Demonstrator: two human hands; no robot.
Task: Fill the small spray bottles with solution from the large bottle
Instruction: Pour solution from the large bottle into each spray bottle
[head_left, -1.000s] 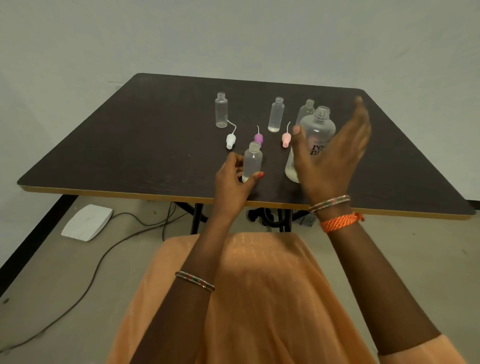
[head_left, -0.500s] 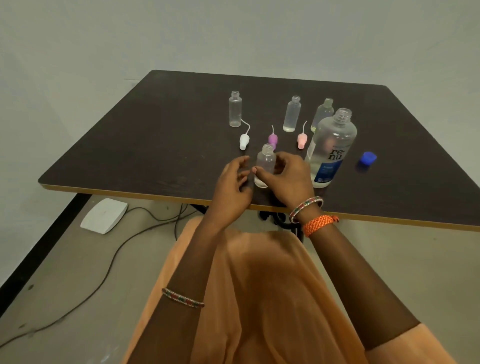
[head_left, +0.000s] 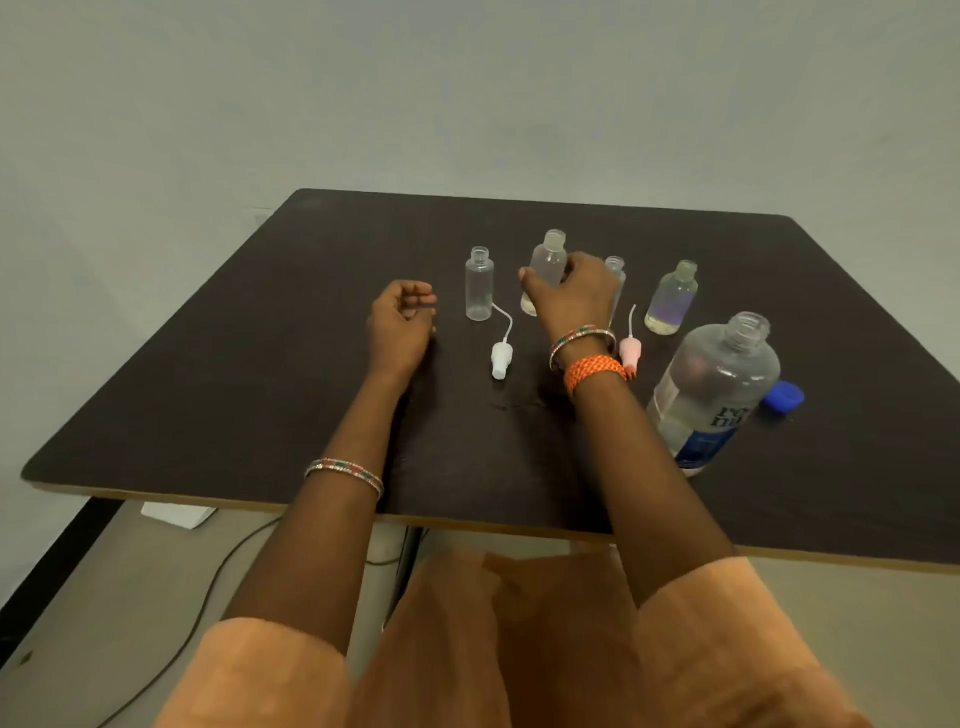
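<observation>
From the head view, the right hand (head_left: 571, 293) reaches over the dark desk (head_left: 260, 364) and grips a small bottle (head_left: 546, 260) round its body; the bottle stands upright with a little liquid at its bottom, its neck uncapped. The left hand (head_left: 400, 325) rests on the desk with fingers loosely curled and holds nothing. Just right of it stands an empty bottle (head_left: 479, 283), and near that lies a white sprayer (head_left: 502, 358) with its thin tube. A third bottle (head_left: 615, 270) is partly hidden behind the right hand. A pink sprayer (head_left: 630, 351) lies beside the right wrist. Farther right stands a fourth bottle (head_left: 671, 299) holding some liquid. The large bottle (head_left: 714, 400), uncapped, stands near the right forearm, with a blue cap (head_left: 784, 397) lying just beside it.
</observation>
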